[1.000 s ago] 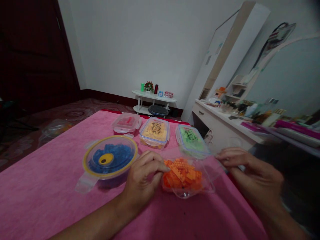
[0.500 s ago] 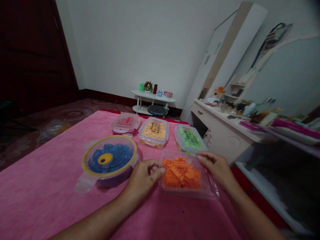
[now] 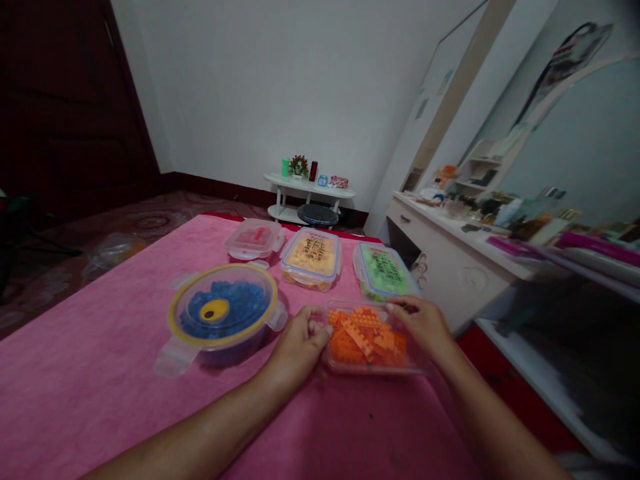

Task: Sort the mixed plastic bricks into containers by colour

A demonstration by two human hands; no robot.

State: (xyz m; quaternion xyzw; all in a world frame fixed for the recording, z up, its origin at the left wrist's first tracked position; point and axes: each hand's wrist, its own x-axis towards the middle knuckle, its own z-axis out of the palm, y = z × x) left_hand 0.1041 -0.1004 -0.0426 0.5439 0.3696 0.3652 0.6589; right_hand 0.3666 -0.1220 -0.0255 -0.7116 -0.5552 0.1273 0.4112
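Note:
A clear plastic container (image 3: 373,369) filled with orange building bricks (image 3: 367,337) sits at the front right of the pink-covered table. My left hand (image 3: 304,337) pinches its left rim between thumb and fingers. At the far right corner, my right hand (image 3: 417,323) grips the rim, its fingertips bent over the edge; part of the container's right side is blurred. Just left of my left hand stands a round tub (image 3: 223,337) of blue pieces under a clear lid with a yellow ring. Behind my right hand lies a lidded box (image 3: 385,270) of green pieces.
Farther back stand a lidded box of yellow pieces (image 3: 311,257) and one of red pieces (image 3: 254,238). A cluttered white dressing table (image 3: 450,257) borders the right side. Beyond the pink table (image 3: 100,373) is a low white shelf (image 3: 310,187).
The container has shifted slightly and its right edge looks narrower. My right hand has moved a little inward along the rim. The whole view has tilted slightly.

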